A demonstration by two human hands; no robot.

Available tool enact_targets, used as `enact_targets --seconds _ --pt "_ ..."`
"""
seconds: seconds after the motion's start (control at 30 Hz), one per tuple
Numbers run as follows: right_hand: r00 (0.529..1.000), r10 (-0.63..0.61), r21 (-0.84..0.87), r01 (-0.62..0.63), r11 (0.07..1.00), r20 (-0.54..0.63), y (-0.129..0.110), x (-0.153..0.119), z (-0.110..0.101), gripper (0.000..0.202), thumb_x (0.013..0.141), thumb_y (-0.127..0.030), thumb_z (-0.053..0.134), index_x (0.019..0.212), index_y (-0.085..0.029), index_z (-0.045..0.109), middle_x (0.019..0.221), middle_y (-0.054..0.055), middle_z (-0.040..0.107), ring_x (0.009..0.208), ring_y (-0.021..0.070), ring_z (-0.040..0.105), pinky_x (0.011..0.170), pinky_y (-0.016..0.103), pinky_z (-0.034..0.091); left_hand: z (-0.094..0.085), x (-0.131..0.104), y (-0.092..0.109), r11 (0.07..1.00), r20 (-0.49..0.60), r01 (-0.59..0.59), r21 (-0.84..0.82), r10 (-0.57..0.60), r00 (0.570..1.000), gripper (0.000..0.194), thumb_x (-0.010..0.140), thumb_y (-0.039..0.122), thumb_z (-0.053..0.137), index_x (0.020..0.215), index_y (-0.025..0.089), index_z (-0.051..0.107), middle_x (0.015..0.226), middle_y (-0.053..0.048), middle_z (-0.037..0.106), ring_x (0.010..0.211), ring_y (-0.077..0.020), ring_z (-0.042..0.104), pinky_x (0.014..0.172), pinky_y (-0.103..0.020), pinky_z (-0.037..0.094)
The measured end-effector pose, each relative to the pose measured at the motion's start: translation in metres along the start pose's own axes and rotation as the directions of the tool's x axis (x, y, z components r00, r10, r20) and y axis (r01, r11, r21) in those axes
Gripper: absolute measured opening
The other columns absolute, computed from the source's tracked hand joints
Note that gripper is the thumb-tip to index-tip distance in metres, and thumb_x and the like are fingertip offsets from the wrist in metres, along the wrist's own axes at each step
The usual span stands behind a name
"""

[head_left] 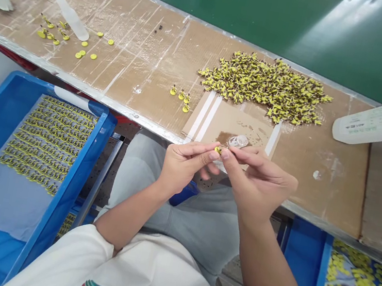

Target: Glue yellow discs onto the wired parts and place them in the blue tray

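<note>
Where the two hands meet above the lap, the left hand [181,167] and right hand [256,181] pinch one small yellow part [218,150] between their fingertips, both closed narrowly on it; a clear cap [238,141] lies on the bench just beyond. The part is tiny, so a loose grip could likely drop it between the knees. The cardboard-covered bench [136,54] carries a heap [267,85] of yellow parts and four upright ones [180,96]; a blue tray [68,190] at left holds neat rows; green floor lies beyond.
</note>
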State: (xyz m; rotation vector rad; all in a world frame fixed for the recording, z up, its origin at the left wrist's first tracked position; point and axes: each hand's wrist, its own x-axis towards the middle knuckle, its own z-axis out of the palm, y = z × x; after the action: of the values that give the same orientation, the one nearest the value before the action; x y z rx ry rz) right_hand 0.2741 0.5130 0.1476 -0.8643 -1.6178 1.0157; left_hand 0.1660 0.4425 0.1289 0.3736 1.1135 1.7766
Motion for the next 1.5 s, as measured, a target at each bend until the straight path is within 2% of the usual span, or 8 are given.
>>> enact_targets --seconds 0.1,0.2,0.53,0.77,0.9,1.03,1.3,1.5 --pt "0.997 0.071 0.054 -0.070 0.996 -0.014 0.001 -0.002 0.004 0.014 0.074 -0.025 0.086 0.087 -0.025 0.080 0.075 0.000 0.074 0.068 0.0140 0.067 0.067 0.031 0.059 -0.002 0.001 -0.001 1.000 -0.025 -0.010 0.027 0.011 1.000 0.027 0.073 0.038 0.085 0.096 0.026 0.082 0.053 0.005 0.065 0.038 -0.0008 0.042 0.039 -0.017 0.034" --pt "0.991 0.129 0.064 -0.126 0.990 -0.040 0.003 -0.003 0.008 0.016 0.072 -0.028 0.087 0.086 -0.024 0.080 0.076 0.001 0.076 0.069 0.0153 0.070 0.069 0.032 0.061 -0.003 0.001 -0.002 0.999 -0.073 0.040 0.015 -0.039 0.997 0.031 0.070 0.041 0.087 0.096 0.026 0.082 0.059 0.004 0.069 0.039 -0.0005 0.037 0.036 -0.018 0.029" --pt "0.984 0.177 0.123 -0.173 0.977 -0.019 0.012 -0.001 0.019 0.019 0.069 -0.028 0.090 0.084 -0.022 0.080 0.078 0.002 0.078 0.068 0.0159 0.073 0.066 0.029 0.064 -0.006 -0.001 -0.003 0.992 -0.217 -0.031 0.123 0.057 0.975 0.033 0.069 0.045 0.086 0.095 0.025 0.083 0.057 0.003 0.069 0.040 -0.0018 0.038 0.036 -0.019 0.031" --pt "0.982 0.179 0.167 -0.167 0.972 -0.063 0.014 -0.004 0.031 0.018 0.068 -0.023 0.090 0.084 -0.023 0.080 0.077 0.001 0.078 0.068 0.0133 0.072 0.067 0.025 0.063 -0.014 -0.006 0.006 0.962 -0.158 -0.077 0.262 0.122 0.980 0.032 0.079 0.046 0.078 0.106 0.028 0.081 0.075 0.001 0.076 0.042 -0.0042 0.044 0.041 -0.022 0.039" --pt "0.982 0.173 0.152 -0.160 0.975 -0.076 0.014 -0.005 0.037 0.019 0.068 -0.023 0.090 0.084 -0.022 0.080 0.079 0.002 0.079 0.068 0.0138 0.072 0.067 0.026 0.063 -0.019 -0.007 0.013 0.947 -0.120 -0.117 0.300 0.160 0.980 0.030 0.081 0.042 0.077 0.107 0.028 0.081 0.093 -0.002 0.079 0.057 -0.0096 0.059 0.055 -0.024 0.051" --pt "0.980 0.197 0.157 -0.192 0.969 -0.021 0.016 -0.003 0.041 0.018 0.068 -0.025 0.090 0.083 -0.022 0.080 0.078 0.002 0.078 0.066 0.0142 0.072 0.064 0.026 0.062 -0.024 -0.003 0.011 0.956 -0.138 -0.156 0.249 0.194 0.971 0.026 0.081 0.039 0.078 0.104 0.029 0.081 0.097 -0.003 0.080 0.070 -0.0127 0.066 0.064 -0.025 0.055" --pt "0.970 0.241 0.179 -0.242 0.954 0.027 0.014 0.003 0.051 0.018 0.067 -0.027 0.091 0.081 -0.023 0.080 0.079 0.002 0.079 0.069 0.0142 0.072 0.065 0.026 0.062 -0.035 0.005 0.010 0.948 -0.127 -0.214 0.236 0.249 0.960 0.028 0.075 0.039 0.083 0.102 0.029 0.082 0.089 -0.003 0.079 0.053 -0.0071 0.055 0.048 -0.022 0.047" --pt "0.966 0.251 0.198 -0.258 0.946 0.060 0.015 0.004 0.063 0.020 0.066 -0.030 0.091 0.081 -0.022 0.080 0.080 0.003 0.079 0.069 0.0156 0.073 0.066 0.029 0.062 -0.043 0.008 0.016 0.937 -0.136 -0.256 0.238 0.293 0.946 0.023 0.077 0.035 0.082 0.099 0.029 0.082 0.087 -0.003 0.079 0.053 -0.0061 0.054 0.046 -0.021 0.042"
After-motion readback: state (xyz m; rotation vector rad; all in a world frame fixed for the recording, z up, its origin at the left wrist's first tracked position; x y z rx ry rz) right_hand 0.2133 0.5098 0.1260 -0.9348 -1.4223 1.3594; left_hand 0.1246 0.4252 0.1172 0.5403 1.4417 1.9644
